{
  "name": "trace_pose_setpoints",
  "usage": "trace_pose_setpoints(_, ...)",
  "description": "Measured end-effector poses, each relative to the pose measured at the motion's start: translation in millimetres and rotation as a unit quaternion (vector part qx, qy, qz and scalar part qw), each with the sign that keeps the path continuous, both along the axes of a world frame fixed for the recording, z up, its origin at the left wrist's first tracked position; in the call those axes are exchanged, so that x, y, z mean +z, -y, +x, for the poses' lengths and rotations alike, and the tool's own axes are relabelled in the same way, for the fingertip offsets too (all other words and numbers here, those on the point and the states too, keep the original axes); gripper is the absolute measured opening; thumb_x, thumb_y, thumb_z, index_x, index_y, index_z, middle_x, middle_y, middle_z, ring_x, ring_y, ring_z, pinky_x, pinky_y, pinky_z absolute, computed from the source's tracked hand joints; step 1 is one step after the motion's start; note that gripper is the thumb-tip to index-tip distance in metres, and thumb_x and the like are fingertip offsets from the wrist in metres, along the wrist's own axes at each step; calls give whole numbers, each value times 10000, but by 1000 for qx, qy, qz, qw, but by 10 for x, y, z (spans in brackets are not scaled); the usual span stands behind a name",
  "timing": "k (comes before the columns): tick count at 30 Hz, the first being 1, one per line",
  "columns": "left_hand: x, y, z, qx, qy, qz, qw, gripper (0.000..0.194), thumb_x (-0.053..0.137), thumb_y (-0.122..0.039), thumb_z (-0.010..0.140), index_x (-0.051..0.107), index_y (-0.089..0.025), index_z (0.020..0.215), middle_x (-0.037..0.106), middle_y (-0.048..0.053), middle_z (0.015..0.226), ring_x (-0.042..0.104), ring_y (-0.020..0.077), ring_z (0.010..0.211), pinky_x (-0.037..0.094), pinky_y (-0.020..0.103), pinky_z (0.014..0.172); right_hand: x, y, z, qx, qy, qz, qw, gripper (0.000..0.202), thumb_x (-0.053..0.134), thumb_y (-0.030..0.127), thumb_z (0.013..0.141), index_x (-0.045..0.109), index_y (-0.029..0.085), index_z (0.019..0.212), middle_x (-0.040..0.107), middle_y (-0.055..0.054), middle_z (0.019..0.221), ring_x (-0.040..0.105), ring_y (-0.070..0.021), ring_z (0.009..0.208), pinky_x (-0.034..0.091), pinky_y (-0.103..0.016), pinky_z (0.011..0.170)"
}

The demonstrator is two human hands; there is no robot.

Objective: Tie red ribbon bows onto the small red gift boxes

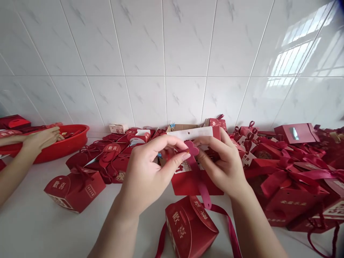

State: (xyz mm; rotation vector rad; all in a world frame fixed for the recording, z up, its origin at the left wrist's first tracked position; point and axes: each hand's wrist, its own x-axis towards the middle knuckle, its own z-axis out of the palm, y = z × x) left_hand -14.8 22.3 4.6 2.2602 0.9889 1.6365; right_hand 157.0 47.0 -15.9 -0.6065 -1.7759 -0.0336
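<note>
My left hand point(149, 168) and my right hand point(223, 161) meet in front of me, both pinching a dark red ribbon point(197, 168) that hangs down between them. Its lower end dangles just above a small red gift box point(188, 225) with gold characters, which stands on the white table near me with ribbon trailing at both sides. Behind my fingers lies a flat red box blank point(193, 181) and a white plastic strip point(190, 133).
Finished red boxes with bows point(290, 186) pile up at the right. More red boxes point(75, 188) lie at the left and middle. Another person's hand point(40, 139) reaches into a red basin point(67, 143) at the far left. A white tiled wall point(172, 61) stands behind.
</note>
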Motion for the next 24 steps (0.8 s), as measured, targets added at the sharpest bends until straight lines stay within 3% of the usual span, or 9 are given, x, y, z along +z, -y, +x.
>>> trace_pose_setpoints(4,-9,-22,15,54,-20,64,996,88,665,-171,824,649,-238,879,656,-44,798,528,83,635,468,230,612,-21,6,-10,39,-17,-35,998,211,447,138,908,637,210,965,603,-42,857,505,-204,856,440,-360,735)
trace_pose_setpoints(9,-26,-48,46,74,-48,118,989,111,643,-148,840,644,-242,900,660,-45,827,545,94,680,465,261,688,-29,32,-61,34,-33,-37,998,205,459,212,934,648,218,857,577,-19,713,463,-198,792,414,-343,702)
trace_pose_setpoints(14,-33,-64,71,65,-48,156,984,99,632,-134,848,618,-232,852,652,-42,813,574,116,757,460,293,750,-17,66,-111,10,-54,-29,998,159,509,204,914,666,222,892,653,-22,797,500,-204,839,430,-348,738)
trace_pose_setpoints(21,-26,-78,78,71,-73,204,974,124,626,-107,845,610,-230,840,645,-34,782,569,135,773,447,326,757,-24,64,-120,28,-89,-42,995,147,538,214,906,683,233,885,681,-8,836,527,-193,849,440,-347,767)
trace_pose_setpoints(24,-29,-81,74,89,-72,214,970,98,635,-141,842,628,-238,828,605,6,872,558,166,854,458,359,803,-29,75,-126,44,-99,-47,993,153,536,205,907,683,231,877,679,-8,841,532,-189,850,443,-345,766)
